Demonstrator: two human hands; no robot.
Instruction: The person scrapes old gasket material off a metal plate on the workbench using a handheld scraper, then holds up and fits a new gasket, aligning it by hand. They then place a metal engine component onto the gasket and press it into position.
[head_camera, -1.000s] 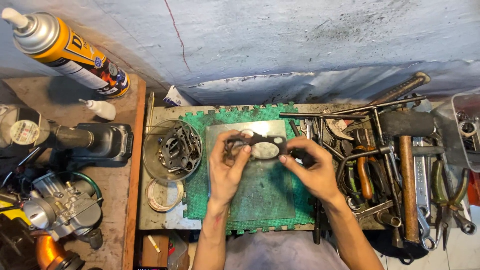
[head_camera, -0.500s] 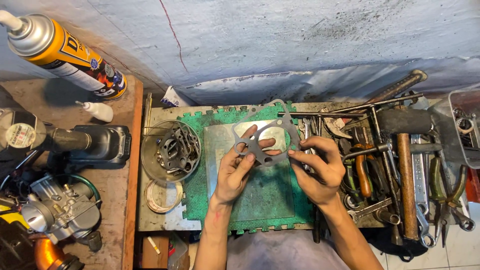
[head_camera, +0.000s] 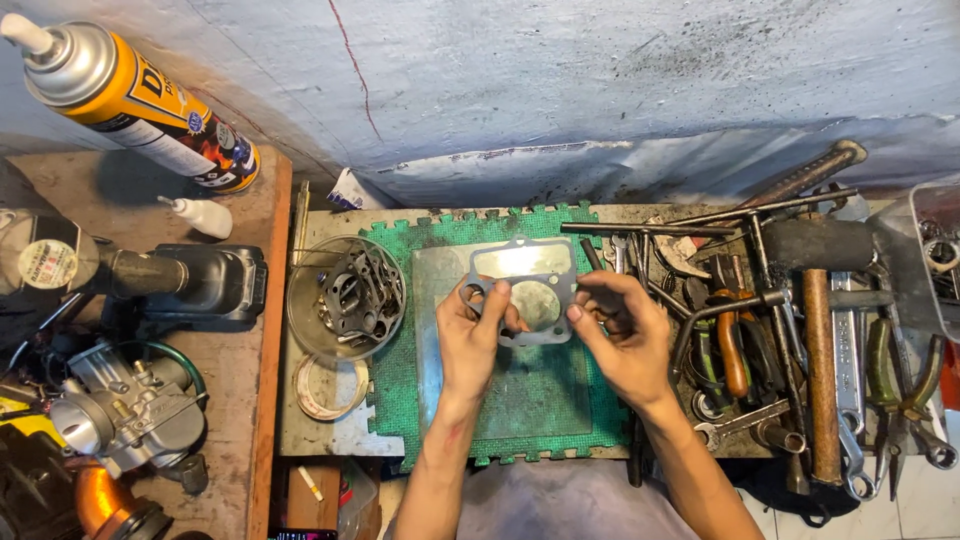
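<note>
The thin grey gasket (head_camera: 522, 290) now lies turned flat; both hands (head_camera: 480, 335) (head_camera: 622, 335) pinch its side edges above the green foam mat (head_camera: 400, 400).

The grey gasket (head_camera: 522, 290) now faces up flat at frame centre, no longer tilted edge-on. Both hands have shifted to its lower corners.

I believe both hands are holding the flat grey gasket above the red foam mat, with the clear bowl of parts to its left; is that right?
Not quite: the foam mat is green, not red, as the head view shows. Both the left hand and right hand do hold the gasket above it, with the bowl to its left.
</note>
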